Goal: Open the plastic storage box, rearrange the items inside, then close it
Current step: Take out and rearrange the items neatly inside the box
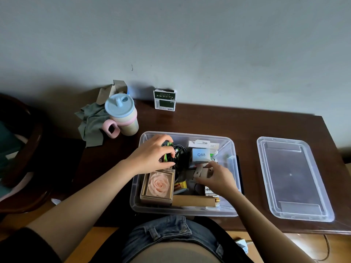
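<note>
While both hands are working inside the clear storage box (230, 149), the left hand (152, 154) is curling its fingers round a black-and-green bundle of cable (175, 154); the right hand (218, 177) is pinching a beige item (199, 172) just right of that bundle; a white Q88 box (201, 155) is sitting just beyond the right fingers; a rose-printed box (158, 185) is lying directly below the left grip; the lid (292, 179) is resting flat on the table (209, 120), well to the right; a lidded cup (121, 115) is standing beyond the left hand.
</note>
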Demonstrator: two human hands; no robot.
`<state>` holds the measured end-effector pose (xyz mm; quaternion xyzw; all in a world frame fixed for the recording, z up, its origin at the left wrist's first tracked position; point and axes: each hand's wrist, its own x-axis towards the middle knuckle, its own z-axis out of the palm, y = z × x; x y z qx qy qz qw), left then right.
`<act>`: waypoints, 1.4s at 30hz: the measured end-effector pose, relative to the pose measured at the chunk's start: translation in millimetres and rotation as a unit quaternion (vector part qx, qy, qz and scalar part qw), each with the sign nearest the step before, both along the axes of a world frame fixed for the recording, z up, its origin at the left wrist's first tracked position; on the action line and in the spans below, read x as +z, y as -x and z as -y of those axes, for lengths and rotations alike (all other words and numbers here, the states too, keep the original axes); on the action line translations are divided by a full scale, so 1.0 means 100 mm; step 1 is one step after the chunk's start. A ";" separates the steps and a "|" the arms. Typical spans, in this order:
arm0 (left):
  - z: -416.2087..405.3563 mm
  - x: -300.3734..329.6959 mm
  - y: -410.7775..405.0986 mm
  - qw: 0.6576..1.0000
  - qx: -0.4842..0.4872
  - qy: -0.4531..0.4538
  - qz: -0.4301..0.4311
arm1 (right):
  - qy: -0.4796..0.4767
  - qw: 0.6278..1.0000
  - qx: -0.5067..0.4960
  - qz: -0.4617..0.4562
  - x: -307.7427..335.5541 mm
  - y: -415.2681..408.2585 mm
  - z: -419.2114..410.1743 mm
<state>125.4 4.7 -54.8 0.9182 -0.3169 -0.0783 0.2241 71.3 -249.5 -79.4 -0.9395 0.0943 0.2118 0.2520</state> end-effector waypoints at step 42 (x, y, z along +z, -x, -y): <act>0.33 -0.06 -0.04 0.995 0.044 -0.082 -0.025 | -0.144 0.981 0.088 0.094 0.05 -0.03 0.05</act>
